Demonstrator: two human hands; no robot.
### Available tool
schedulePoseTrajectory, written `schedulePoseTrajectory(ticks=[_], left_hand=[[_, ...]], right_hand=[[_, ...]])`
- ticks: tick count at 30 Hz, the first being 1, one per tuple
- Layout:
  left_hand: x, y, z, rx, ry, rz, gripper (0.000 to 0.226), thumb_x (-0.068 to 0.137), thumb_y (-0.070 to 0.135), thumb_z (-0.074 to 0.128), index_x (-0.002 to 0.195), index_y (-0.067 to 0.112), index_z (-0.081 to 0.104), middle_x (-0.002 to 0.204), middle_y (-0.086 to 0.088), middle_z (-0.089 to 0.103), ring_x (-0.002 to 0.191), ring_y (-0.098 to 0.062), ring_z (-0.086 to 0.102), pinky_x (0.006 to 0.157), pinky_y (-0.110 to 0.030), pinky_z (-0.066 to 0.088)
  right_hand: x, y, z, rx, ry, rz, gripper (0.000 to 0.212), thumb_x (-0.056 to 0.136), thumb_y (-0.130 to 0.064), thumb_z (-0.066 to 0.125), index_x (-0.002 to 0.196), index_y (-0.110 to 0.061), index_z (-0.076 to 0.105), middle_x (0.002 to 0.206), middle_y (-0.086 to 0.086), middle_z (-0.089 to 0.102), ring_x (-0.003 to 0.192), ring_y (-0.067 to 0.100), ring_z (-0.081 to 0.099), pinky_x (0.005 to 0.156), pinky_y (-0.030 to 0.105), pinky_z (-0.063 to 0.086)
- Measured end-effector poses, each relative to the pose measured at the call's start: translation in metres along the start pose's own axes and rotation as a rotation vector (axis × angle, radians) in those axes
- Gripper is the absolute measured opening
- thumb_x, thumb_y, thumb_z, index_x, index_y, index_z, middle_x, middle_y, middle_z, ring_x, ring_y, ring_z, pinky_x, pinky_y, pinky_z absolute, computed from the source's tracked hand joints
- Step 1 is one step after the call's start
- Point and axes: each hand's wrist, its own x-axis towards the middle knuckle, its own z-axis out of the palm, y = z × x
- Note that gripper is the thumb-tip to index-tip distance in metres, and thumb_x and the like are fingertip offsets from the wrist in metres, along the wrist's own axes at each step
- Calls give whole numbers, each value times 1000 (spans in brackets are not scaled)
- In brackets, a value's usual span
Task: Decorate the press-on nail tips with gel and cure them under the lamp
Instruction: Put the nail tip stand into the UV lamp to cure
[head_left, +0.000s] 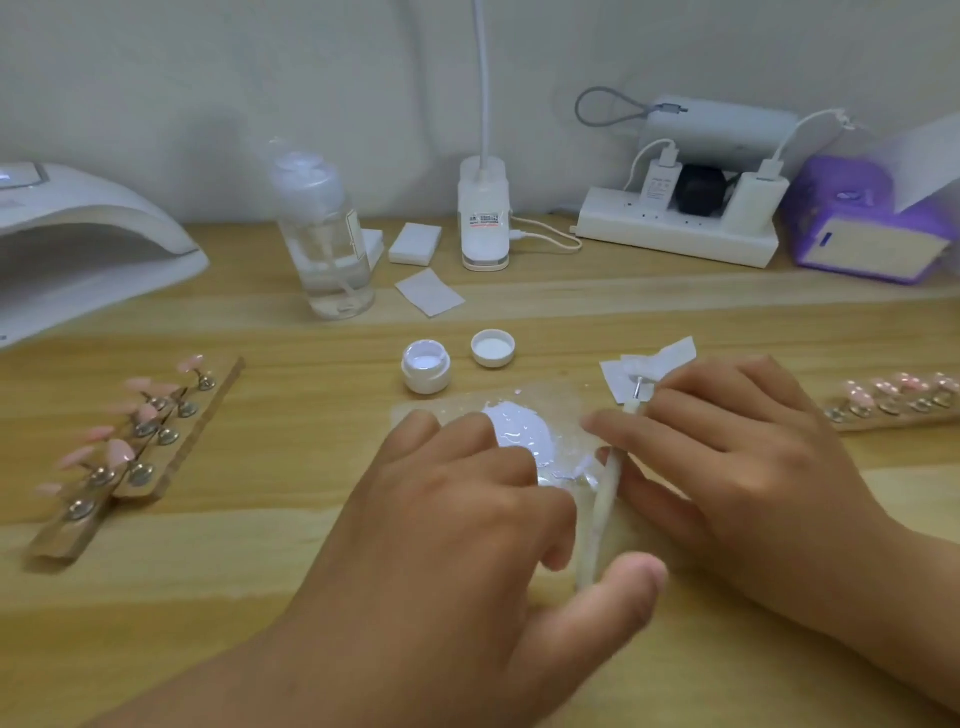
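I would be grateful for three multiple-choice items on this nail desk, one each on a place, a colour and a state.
1. Where is the lid of the small white jar?
A. On the table, right of the jar.
B. Screwed onto the jar.
C. On the floor.

2. What colour are the nail tips at the left?
A. Blue.
B. Pink.
C. Black.

3. How is the pump bottle?
A. On its side.
B. Upright, partly filled.
C. Upright, empty.

Answers: 1 A, the lid lies upturned beside the open jar; 2 B, the tips are pale pink; 3 B, clear liquid stands in the bottle's lower part.
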Motion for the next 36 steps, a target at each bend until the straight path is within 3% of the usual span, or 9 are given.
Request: schedulePoseTrajectory(ticks=[3, 6, 8, 11, 15, 20, 25, 30, 36], left_hand=[[3, 1, -2, -45, -66, -62, 39, 81, 61, 44, 66, 33, 65, 57, 16, 53, 64, -4, 44, 66, -26, 33], [2, -2, -2, -146, -77, -145, 39, 78, 65, 41, 70, 35, 64, 65, 16, 59, 77, -6, 48, 76, -21, 31], [0, -8, -3, -144, -66, -160, 33, 77, 59, 48, 68, 31, 65, 65, 16, 60, 80, -6, 48, 76, -19, 29], [-2, -21, -9, -19, -67, -146, 24, 78, 46, 56, 64, 29, 66, 59, 15, 57, 67, -7, 48, 71, -18, 29], [-6, -28, -10, 220, -11, -81, 23, 78, 33, 61, 58, 25, 62, 57, 10, 53, 63, -17, 49, 64, -33, 32], [-9, -23, 2, 342, 41, 9, 29, 80, 30, 58, 53, 20, 58, 55, 6, 50, 62, -22, 48, 66, -31, 26], [-3, -19, 4, 434, 76, 93, 30, 81, 29, 54, 53, 19, 54, 55, 3, 48, 61, -24, 47, 68, -32, 28], [1, -18, 12, 541, 81, 175, 26, 73, 20, 65, 52, 18, 49, 54, -1, 46, 56, -25, 46, 64, -35, 32], [3, -17, 15, 698, 30, 318, 30, 64, 15, 77, 56, 17, 48, 57, -4, 44, 55, -25, 43, 59, -35, 34]], right_hand=[[3, -10, -5, -42, 8, -2, 15, 90, -12, 63, 89, -7, 77, 65, 3, 62, 68, 28, 64, 71, 37, 38], [5, -17, -7, -63, 3, -15, 10, 87, -10, 67, 85, -7, 76, 63, 3, 61, 66, 28, 64, 70, 37, 38], [6, -19, -7, -45, 16, -16, 13, 87, -10, 67, 96, -7, 77, 65, 2, 61, 67, 28, 63, 70, 36, 39], [5, -16, -11, 37, 67, 0, 31, 87, -13, 65, 118, -12, 65, 66, -2, 58, 69, 24, 58, 70, 35, 38], [-4, -4, -12, 156, 47, 75, 26, 81, -19, 59, 106, -12, 60, 70, -11, 42, 73, 19, 50, 74, 31, 34], [-6, 5, -5, 176, 24, 162, 15, 81, -17, 60, 81, -7, 71, 72, -14, 35, 67, 20, 52, 75, 27, 31], [-9, 4, 0, 77, 59, 75, 11, 84, -13, 64, 77, -10, 72, 66, -4, 56, 75, 22, 49, 74, 30, 31], [-9, 7, 1, 115, 60, 133, 13, 85, -14, 62, 76, -11, 71, 78, -15, 31, 71, 22, 51, 75, 29, 32], [-10, 8, 1, 117, 50, 140, 11, 84, -12, 62, 76, -11, 70, 81, -16, 29, 71, 22, 51, 76, 29, 32]])
